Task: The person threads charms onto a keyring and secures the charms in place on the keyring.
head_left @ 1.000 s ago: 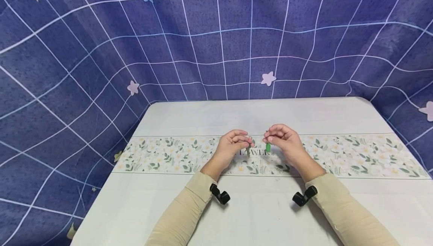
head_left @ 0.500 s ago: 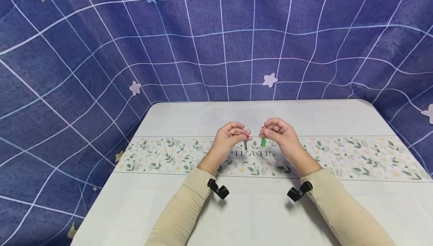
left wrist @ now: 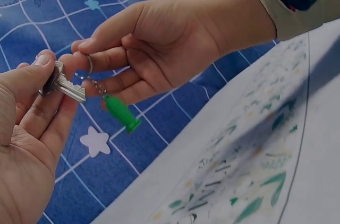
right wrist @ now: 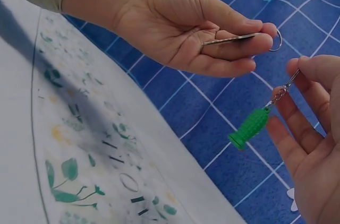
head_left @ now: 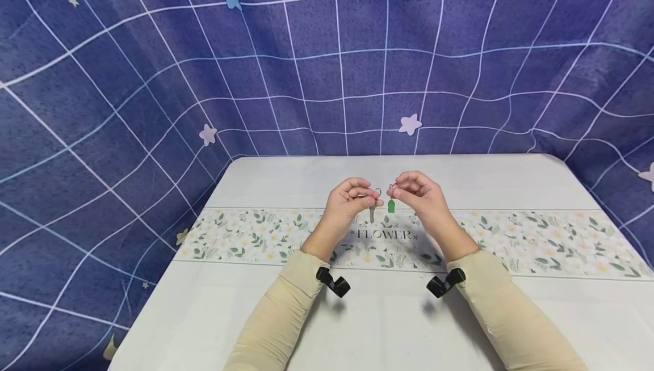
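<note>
Over the middle of the table, my left hand [head_left: 343,207] pinches a silver key [left wrist: 70,89] between thumb and fingers. A thin metal ring [right wrist: 279,41] passes through the key's head and sticks out past the fingertips. Facing it across a small gap, my right hand [head_left: 425,199] pinches a metal ring [left wrist: 91,66] between thumb and forefinger. From this ring a short chain carries a green bottle-shaped charm [right wrist: 251,126], which hangs below the fingertips. The two rings are close to each other but apart in the right wrist view.
A white table [head_left: 378,320] bears a floral printed strip [head_left: 536,240] with the word FLOWER. Behind and to the left hangs a blue curtain [head_left: 306,76] with a grid and stars. A black wrist camera [head_left: 333,282] sits on each sleeve.
Both hands have moved closer together and higher in the head view, bringing the key and the green charm nearer each other. The grips stay the same.
</note>
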Demonstrator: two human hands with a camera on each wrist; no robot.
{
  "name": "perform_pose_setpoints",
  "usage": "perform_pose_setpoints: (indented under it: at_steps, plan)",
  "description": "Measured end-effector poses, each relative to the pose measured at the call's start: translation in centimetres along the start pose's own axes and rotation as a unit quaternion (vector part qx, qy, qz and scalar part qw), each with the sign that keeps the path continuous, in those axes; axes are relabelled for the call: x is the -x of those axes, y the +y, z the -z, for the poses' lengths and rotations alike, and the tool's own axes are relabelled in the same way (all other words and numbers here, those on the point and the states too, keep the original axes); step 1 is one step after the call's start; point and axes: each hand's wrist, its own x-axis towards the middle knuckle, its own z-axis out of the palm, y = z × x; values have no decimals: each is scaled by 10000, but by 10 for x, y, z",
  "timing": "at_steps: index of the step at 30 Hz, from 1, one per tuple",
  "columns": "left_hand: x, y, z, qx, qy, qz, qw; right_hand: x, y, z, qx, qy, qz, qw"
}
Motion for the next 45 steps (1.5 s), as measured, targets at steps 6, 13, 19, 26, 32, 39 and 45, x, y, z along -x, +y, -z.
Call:
perform_pose_setpoints:
  at_steps: [6, 13, 19, 26, 32, 39, 45]
  plan:
    - [-5, 5, -9, 267, -32, -29, 9996, -4, -4, -2, 89, 91, 209, 9997]
    - [-7, 8, -18, 528, 47, -5, 9986, -6, -6, -5, 325, 144, 338, 9988]
    - [-8, 8, -20, 858, 70, 21, 9963, -6, -6, -6, 393, 131, 455, 9981]
    - [-7, 7, -21, 1268, -104, 106, 9918, -4, -5, -5, 443, -47, 707, 9965]
    - [-6, 6, -22, 1438, -95, 208, 9893, -3, -5, -5, 568, -193, 844, 9946]
    - [-6, 7, -21, 1560, -154, 276, 9872, -3, -5, -6, 730, -269, 931, 9926]
    - [-6, 6, -21, 1740, -154, 387, 9839, -3, -4, -6, 664, -237, 1025, 9922]
